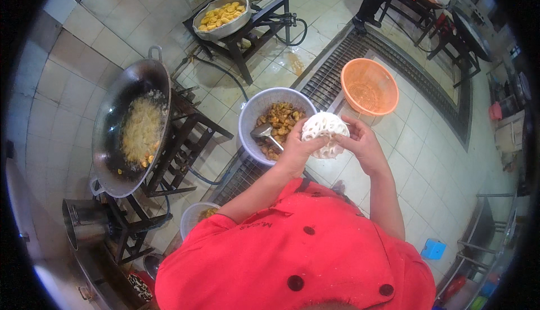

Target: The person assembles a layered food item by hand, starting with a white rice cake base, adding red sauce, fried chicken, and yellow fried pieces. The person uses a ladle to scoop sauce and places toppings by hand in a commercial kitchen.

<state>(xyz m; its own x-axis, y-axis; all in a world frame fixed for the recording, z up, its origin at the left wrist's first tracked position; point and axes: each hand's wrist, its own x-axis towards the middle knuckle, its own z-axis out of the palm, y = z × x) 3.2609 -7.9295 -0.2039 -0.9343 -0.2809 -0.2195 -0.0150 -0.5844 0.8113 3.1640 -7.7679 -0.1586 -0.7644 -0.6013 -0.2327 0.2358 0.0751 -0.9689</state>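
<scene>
In front of my chest I hold a white round piece [325, 125] pierced with several holes; what it is made of I cannot make out. My left hand [299, 148] grips its left side, thumb across the front. From the right, my right hand [361, 143] pinches the same piece, its thumb near the other thumb. Just beyond my left hand stands a pale lavender basin [247, 120] of brown fried pieces [281, 118]. A metal scoop [262, 131] rests in it, partly hidden by my left hand. Beyond my right hand is an orange plastic basket [388, 82].
On the left, a big wok [107, 119] of bubbling oil sits on a black metal stand [180, 136]. A pan [233, 28] of yellow pieces stands at the back. Floor grating [332, 65] and a hose [225, 71] cross the tiles. Another person's legs [376, 1] show far off.
</scene>
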